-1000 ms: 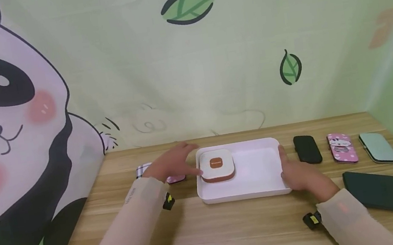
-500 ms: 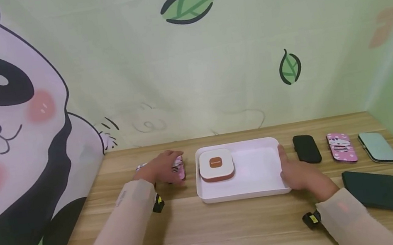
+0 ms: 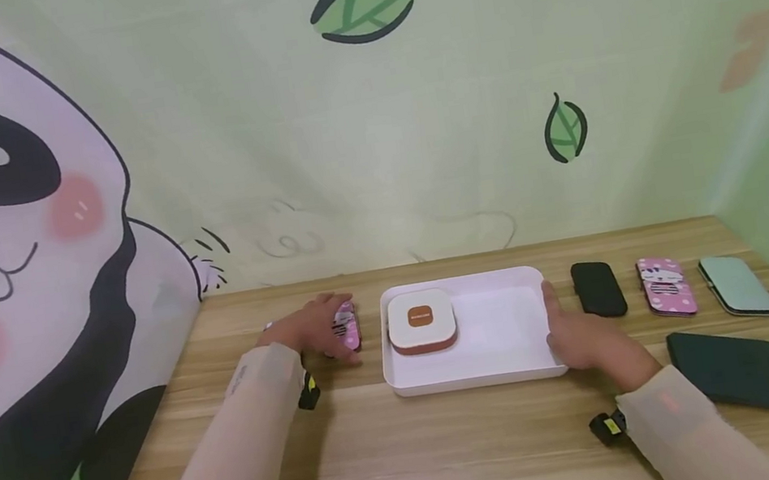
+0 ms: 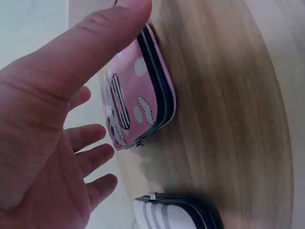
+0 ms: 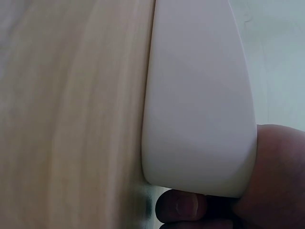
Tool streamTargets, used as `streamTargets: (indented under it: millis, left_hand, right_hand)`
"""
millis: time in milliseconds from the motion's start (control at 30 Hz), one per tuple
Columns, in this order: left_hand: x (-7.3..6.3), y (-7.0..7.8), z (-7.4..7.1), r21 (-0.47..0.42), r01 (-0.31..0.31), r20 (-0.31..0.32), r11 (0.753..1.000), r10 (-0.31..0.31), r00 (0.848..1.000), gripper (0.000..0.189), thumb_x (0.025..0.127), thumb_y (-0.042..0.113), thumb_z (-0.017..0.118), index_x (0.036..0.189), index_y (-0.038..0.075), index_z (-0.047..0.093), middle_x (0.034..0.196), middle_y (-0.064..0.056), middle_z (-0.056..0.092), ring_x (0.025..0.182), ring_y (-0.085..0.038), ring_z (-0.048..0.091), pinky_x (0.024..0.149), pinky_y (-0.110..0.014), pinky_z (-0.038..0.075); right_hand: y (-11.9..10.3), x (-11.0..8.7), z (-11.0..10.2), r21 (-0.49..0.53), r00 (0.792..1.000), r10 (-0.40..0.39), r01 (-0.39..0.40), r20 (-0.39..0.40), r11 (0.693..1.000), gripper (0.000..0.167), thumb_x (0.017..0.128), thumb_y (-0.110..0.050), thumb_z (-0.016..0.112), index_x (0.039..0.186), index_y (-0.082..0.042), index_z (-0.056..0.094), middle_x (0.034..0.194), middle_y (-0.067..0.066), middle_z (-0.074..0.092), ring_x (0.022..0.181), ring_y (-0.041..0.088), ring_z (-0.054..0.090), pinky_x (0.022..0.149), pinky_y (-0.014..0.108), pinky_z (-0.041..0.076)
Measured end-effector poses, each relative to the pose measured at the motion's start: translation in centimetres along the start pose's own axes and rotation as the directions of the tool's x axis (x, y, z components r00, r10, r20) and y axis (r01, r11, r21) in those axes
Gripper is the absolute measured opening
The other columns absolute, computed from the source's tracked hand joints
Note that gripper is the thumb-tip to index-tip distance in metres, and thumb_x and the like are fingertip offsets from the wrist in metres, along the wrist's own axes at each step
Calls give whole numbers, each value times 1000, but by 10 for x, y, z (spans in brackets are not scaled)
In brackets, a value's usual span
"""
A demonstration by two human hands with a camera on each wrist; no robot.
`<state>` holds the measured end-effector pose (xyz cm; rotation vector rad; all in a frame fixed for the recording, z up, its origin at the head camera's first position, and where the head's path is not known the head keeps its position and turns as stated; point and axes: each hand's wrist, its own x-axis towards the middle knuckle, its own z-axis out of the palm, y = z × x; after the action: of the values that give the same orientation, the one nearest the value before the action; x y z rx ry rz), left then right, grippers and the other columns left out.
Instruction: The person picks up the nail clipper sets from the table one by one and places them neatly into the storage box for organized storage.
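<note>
My left hand (image 3: 308,328) spreads its thumb and fingers around a small pink clasp case (image 3: 347,329) with white dots and a striped print. In the left wrist view the thumb overlaps the pink case's corner, and the fingers are apart beyond its far side. A plaid clasp case (image 4: 164,213) lies nearby, mostly hidden under the left hand in the head view. With my right hand (image 3: 586,339) I grip the right end of a white tray (image 3: 504,330), fingers curled by its wall (image 5: 200,95). Inside the tray's left part sits a squarish white-topped case (image 3: 434,333) with a brown label.
Right of the tray lie a black case (image 3: 599,289), another pink dotted case (image 3: 667,286) and a pale green case (image 3: 738,285). A larger dark green flat case (image 3: 735,371) rests nearer, beside the right forearm. A printed cloth (image 3: 251,127) hangs behind the wooden table (image 3: 444,453).
My left hand has moved left, from beside the tray's left edge to around the pink clasp case. The right hand stays at the tray, which has not visibly shifted on the table.
</note>
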<state>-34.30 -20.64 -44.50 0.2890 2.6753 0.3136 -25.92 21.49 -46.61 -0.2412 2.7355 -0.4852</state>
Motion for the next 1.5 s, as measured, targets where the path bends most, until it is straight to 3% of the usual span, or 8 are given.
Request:
streamTargets:
  millis: [300, 733, 933, 1267, 1500]
  left_hand:
    - [2, 1, 1, 47, 41, 12, 998, -41, 999, 107, 64, 53, 90, 154, 35, 35, 158, -8, 34, 141, -33, 37, 105, -68, 37]
    - [-5, 8, 9, 96, 31, 31, 995, -34, 999, 104, 68, 47, 89, 155, 31, 34, 149, -10, 40, 130, -31, 45, 100, -60, 45]
    - [-4, 8, 8, 113, -8, 26, 994, 5, 1000, 96, 70, 48, 87, 152, 32, 39, 146, -10, 46, 128, -31, 46, 101, -57, 44]
    - [-2, 2, 7, 138, -33, -52, 990, 40, 998, 100, 63, 57, 88, 150, 36, 42, 145, -8, 47, 126, -30, 48, 99, -58, 46]
    - [-5, 9, -5, 150, -101, -122, 984, 120, 985, 101, 66, 57, 86, 152, 31, 40, 149, -13, 43, 126, -31, 48, 102, -56, 45]
  right_hand:
    - [-1, -1, -1, -4, 1000, -7, 7, -8, 1000, 81, 102, -17, 41, 155, 3, -17, 63, 6, 51, 49, 18, 45, 49, 31, 36]
    - [-1, 0, -1, -8, 1000, 8, -8, 5, 1000, 81, 102, -18, 40, 156, 1, -18, 63, 6, 51, 49, 18, 45, 49, 31, 36]
    - [-2, -1, -1, -9, 1000, 4, -4, 0, 1000, 81, 102, -17, 40, 155, 2, -17, 62, 5, 51, 48, 17, 44, 48, 31, 36]
    - [-2, 1, -1, -17, 1000, 19, -19, 4, 1000, 81, 102, -18, 41, 156, 1, -16, 63, 5, 51, 48, 17, 43, 48, 30, 35]
    - [-1, 2, 0, -30, 1000, 24, -24, 6, 999, 80, 102, -19, 41, 156, 1, -16, 62, 5, 51, 47, 17, 42, 48, 30, 34]
